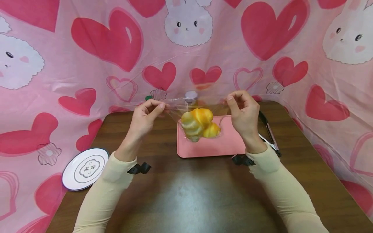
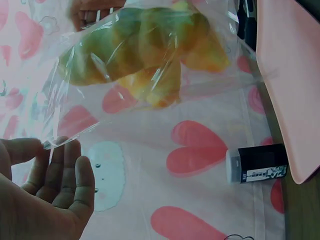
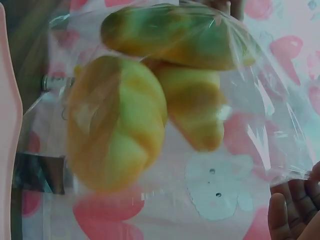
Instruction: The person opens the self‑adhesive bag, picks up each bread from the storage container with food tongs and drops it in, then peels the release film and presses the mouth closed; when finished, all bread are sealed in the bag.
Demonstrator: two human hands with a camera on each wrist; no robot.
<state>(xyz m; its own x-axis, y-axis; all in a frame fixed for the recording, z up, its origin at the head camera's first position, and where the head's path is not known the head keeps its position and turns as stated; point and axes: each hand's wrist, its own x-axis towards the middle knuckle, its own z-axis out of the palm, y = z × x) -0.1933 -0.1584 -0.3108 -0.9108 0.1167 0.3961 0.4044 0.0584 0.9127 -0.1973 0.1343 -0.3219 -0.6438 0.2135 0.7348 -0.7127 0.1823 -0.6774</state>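
A clear plastic bag with several bread pieces (image 1: 199, 123) inside hangs between the two hands, above the pink tray (image 1: 209, 147). My left hand (image 1: 145, 118) pinches the bag's left upper edge between thumb and index finger; in the left wrist view that hand (image 2: 50, 185) has its other fingers loosely bent. My right hand (image 1: 243, 113) pinches the opposite upper edge. In the right wrist view, a rounded bread (image 3: 117, 125) lies in front of a longer one (image 3: 175, 37), and the right hand (image 3: 300, 210) shows at the lower right corner.
A white plate (image 1: 85, 169) with a dark rim lies at the table's left edge. Black-and-silver tongs (image 1: 269, 131) rest right of the tray. A bottle with a pale cap (image 1: 191, 95) stands behind the bag. Pink heart-patterned cloth surrounds the wooden table (image 1: 180, 200).
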